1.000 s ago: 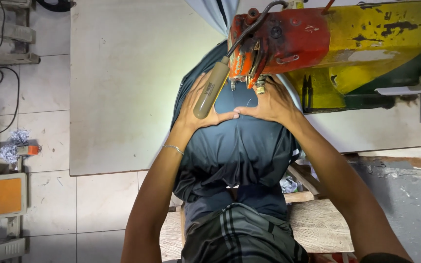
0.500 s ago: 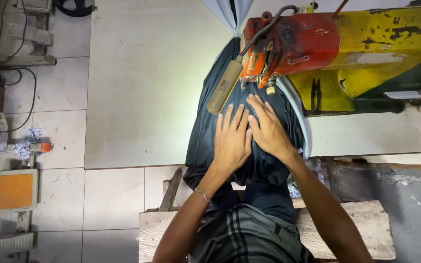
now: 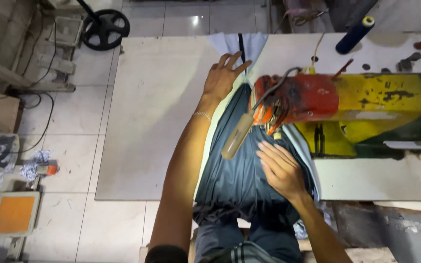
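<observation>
Dark teal fabric (image 3: 239, 170) lies across the pale surface (image 3: 157, 122) and runs under the head of a sewing machine (image 3: 347, 104), a worn thing painted red at the needle end and yellow and green along its arm. From the near edge the cloth droops off the surface toward the person's lap. The left hand (image 3: 224, 75) reaches far forward past the machine head, fingers spread and loose, resting on the far end of the cloth where a lighter, pale blue piece (image 3: 249, 44) shows at the back edge. The right hand (image 3: 279, 168) lies flat with fingers together and open, pressing the fabric down just in front of the needle; it grips nothing. A thin bracelet (image 3: 202, 115) sits on the left wrist. A beige tube-shaped lamp (image 3: 237, 136) hangs off the machine head, between the two hands. A dark blue thread cone (image 3: 354, 35) stands at the far right of the surface. On the tiled floor to the left sit an orange-topped box (image 3: 13, 214) and a black wheel (image 3: 105, 29)
</observation>
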